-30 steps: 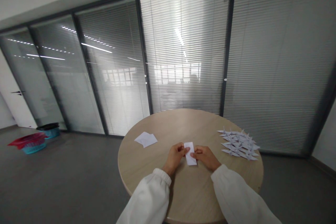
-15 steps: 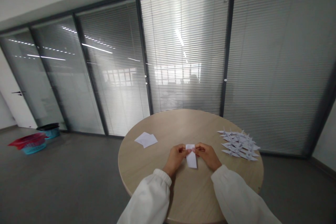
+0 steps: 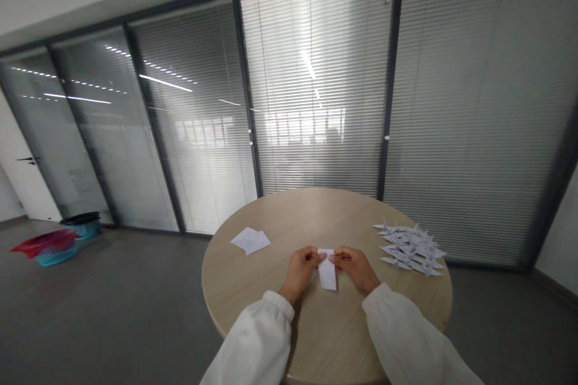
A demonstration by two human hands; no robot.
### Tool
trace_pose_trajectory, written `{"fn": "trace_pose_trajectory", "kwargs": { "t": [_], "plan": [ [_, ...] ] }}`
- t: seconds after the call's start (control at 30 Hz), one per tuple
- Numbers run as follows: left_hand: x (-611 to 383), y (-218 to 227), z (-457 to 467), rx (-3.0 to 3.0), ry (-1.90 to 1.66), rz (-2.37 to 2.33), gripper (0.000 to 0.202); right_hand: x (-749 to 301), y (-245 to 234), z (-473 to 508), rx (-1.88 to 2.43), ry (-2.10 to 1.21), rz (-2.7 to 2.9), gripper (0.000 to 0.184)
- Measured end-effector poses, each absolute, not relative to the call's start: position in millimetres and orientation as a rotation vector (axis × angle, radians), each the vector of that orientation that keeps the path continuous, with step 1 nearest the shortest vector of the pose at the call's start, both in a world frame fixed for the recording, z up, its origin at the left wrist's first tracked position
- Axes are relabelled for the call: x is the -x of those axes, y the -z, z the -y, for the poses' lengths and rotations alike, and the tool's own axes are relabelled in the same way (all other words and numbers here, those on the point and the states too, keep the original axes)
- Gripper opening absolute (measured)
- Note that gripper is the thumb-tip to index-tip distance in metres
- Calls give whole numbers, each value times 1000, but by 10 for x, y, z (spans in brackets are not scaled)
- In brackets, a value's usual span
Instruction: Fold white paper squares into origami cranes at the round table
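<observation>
A narrow folded strip of white paper (image 3: 327, 275) lies on the round wooden table (image 3: 316, 216) in front of me. My left hand (image 3: 301, 271) pinches its top left corner with fingers curled. My right hand (image 3: 356, 268) pinches the top right corner the same way. Both wrists rest low over the tabletop in white sleeves.
Two flat white paper sheets (image 3: 250, 240) lie to the left on the table. A pile of several folded paper cranes (image 3: 410, 248) sits at the right edge. Glass walls with blinds stand behind. Coloured bins (image 3: 56, 245) sit on the floor far left.
Both hands slid from the strip's middle up to its top end a second ago. Since half a second ago almost nothing has shifted.
</observation>
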State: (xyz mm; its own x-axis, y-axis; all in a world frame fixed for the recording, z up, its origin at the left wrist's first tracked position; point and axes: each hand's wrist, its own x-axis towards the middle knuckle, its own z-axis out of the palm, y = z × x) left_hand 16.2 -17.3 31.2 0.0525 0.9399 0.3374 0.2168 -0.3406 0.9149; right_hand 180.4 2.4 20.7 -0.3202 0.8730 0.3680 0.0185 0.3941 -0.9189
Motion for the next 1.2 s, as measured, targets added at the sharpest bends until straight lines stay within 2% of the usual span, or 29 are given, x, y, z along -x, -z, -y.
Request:
{"fn": "trace_pose_trajectory", "kwargs": {
  "t": [0.23,0.63,1.2],
  "plan": [
    [-182,-367,230,-1727,-1331,-1238,35,-1789,-233,-4,825,-1091,1638,40],
    [-214,-441,303,-1970,-1349,-1529,42,-1770,-230,14,736,-1212,1617,32],
    [-214,-492,374,-1965,-1324,-1439,39,-1779,-323,93,717,-1412,1731,38]
  ]
}}
